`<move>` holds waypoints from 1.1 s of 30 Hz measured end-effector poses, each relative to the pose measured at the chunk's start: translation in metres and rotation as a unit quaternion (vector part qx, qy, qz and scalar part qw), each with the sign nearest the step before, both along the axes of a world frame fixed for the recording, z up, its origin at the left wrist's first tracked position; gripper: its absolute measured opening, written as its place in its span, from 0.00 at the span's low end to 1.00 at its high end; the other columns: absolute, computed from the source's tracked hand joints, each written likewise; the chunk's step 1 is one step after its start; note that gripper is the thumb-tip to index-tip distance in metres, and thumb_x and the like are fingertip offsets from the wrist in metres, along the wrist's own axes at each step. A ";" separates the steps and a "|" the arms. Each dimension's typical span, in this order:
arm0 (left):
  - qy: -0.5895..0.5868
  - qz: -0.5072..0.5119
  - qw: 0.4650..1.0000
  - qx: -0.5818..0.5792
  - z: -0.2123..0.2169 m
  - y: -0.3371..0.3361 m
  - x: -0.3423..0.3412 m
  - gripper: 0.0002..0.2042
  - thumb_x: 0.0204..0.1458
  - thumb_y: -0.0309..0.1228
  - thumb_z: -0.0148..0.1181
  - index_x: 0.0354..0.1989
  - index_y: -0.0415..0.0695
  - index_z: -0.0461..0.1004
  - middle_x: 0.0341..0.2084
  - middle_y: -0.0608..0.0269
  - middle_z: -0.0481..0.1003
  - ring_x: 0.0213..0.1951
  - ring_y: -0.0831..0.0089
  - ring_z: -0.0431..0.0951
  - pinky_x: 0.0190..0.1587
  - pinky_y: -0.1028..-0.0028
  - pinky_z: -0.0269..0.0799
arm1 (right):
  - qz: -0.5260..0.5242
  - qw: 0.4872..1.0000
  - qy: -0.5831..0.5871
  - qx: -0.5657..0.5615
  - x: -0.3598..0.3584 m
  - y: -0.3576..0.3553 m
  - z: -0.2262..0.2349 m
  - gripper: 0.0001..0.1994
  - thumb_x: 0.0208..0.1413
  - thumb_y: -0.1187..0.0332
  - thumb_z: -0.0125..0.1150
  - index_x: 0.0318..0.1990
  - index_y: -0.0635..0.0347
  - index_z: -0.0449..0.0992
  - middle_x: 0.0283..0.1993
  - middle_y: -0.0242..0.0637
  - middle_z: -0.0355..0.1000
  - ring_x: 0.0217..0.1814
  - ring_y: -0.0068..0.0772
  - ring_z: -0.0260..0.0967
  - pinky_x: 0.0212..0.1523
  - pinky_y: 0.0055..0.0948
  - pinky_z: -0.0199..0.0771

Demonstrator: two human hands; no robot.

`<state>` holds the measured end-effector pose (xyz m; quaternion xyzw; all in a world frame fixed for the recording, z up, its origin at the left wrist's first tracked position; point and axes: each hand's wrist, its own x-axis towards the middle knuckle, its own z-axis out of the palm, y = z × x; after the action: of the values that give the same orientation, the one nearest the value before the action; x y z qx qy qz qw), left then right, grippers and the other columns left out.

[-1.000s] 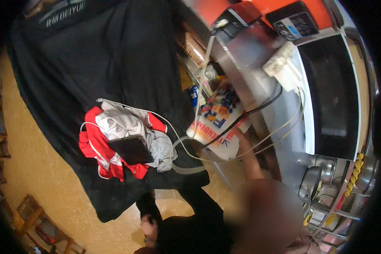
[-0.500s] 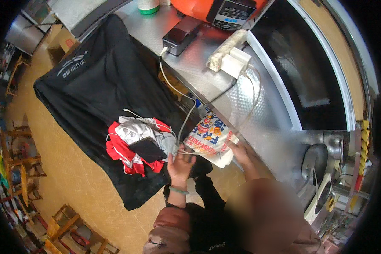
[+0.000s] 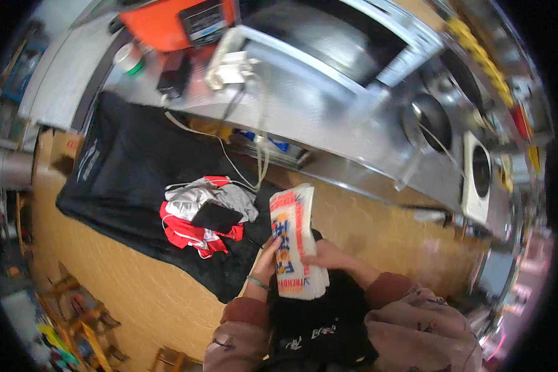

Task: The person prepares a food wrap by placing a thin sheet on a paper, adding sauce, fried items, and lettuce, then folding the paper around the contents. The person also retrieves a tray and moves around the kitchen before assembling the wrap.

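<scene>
The left hand (image 3: pixel 264 265), forearm angled inward, was curled round the left edge of the printed white bag (image 3: pixel 291 239); the right edge was pinched by the right hand (image 3: pixel 330 255). The bag had been drawn away from the metal surface (image 3: pixel 328 133).

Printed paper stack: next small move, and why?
Probably square up the printed paper stack: the left hand and right hand are on opposite sides of it, and pale layers show along its right edge, looking slightly spread at the lower corner.
</scene>
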<state>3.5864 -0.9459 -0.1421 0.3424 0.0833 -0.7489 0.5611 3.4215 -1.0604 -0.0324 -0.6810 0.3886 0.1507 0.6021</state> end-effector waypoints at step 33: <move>0.331 -0.554 0.758 -0.093 0.193 -0.076 -0.700 0.36 0.45 0.62 0.46 0.58 0.49 0.59 0.53 0.56 0.65 0.52 0.59 0.66 0.56 0.58 0.61 | -0.732 0.586 -0.344 -0.053 -0.624 0.159 0.260 0.33 0.53 0.58 0.57 0.61 0.67 0.51 0.57 0.43 0.59 0.58 0.33 0.55 0.58 0.31 0.55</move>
<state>2.8860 -1.0223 0.0506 0.0057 -0.0108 -0.9998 0.0151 2.7973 -0.9012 0.2281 -0.1984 0.5267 -0.6073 0.5606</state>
